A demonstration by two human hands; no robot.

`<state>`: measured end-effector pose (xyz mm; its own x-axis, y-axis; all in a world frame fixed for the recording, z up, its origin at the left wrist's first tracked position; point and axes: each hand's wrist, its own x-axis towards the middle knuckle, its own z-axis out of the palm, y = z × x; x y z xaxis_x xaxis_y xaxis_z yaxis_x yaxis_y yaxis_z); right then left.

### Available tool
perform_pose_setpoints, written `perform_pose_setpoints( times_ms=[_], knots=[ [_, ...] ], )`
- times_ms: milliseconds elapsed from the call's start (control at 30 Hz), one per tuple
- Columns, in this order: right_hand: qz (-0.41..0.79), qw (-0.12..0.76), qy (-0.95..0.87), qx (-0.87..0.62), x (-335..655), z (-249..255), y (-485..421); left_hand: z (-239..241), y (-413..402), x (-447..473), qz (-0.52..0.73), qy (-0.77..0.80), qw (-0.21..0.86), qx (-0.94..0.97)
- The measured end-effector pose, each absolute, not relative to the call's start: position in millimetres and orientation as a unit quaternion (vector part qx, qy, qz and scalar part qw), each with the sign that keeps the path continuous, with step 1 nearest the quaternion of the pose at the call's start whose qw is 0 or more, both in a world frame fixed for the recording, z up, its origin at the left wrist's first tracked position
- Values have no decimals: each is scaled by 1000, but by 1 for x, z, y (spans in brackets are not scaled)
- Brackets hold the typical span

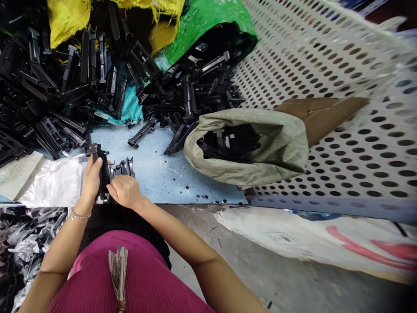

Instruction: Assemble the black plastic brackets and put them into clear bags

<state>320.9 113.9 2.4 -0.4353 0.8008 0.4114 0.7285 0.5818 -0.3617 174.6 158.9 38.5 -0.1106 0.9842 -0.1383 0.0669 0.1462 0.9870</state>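
At the table's near edge my left hand (pixel 91 179) is wrapped round a long black rail-shaped part (pixel 103 174), held roughly upright; its exact kind does not show. Close beside it my right hand (pixel 125 190) is closed in a fist, its thumb side against the held part. What its curled fingers grip, if anything, is hidden. Just beyond those knuckles more black parts (pixel 125 168) show; I cannot tell whether they are held or lying down. Left of my left hand lies a stack of clear plastic bags (pixel 54 182).
A large heap of similar black parts (pixel 87 87) spreads over the back of the blue tabletop (pixel 153 174), among yellow (pixel 70 19) and green (pixel 208 21) sacks. An open grey-green sack (pixel 286 148) holding black parts stands right, against a perforated white basket (pixel 325 56). Bagged parts (pixel 32 252) lie lower left.
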Motion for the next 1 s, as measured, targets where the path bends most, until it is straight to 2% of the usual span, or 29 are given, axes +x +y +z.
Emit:
perform_pose_setpoints(
  times_ms=[67, 200, 300, 367, 467, 500, 567, 633, 700, 800, 867, 1000],
  knots=[
    [82, 251, -845, -465, 329, 0, 131, 34, 157, 164, 422, 607, 467, 485],
    [37, 206, -791, -576, 376, 3, 205, 17, 147, 143, 202, 700, 337, 596],
    [31, 165, -799, -578, 415, 6, 254, 1, 136, 145, 91, 727, 255, 631],
    [52, 168, -807, -564, 430, 10, 267, -4, 131, 151, 97, 729, 209, 645],
    [112, 252, -796, -539, 429, 28, 251, 3, 132, 160, 236, 675, 185, 674],
    [166, 294, -786, -517, 423, 37, 239, 8, 134, 163, 300, 635, 207, 681],
    [323, 363, -756, -439, 405, 52, 213, 23, 139, 169, 405, 530, 320, 673],
    [453, 384, -715, -369, 385, 63, 188, 39, 143, 176, 434, 430, 483, 627],
    [486, 425, -663, -379, 369, 68, 172, 51, 144, 183, 414, 384, 596, 571],
    [391, 513, -593, -481, 358, 67, 165, 58, 139, 191, 400, 417, 622, 528],
    [358, 515, -583, -517, 353, 65, 168, 56, 135, 194, 405, 448, 603, 521],
    [522, 456, -527, -492, 344, 57, 174, 47, 135, 194, 427, 491, 581, 489]
  ],
)
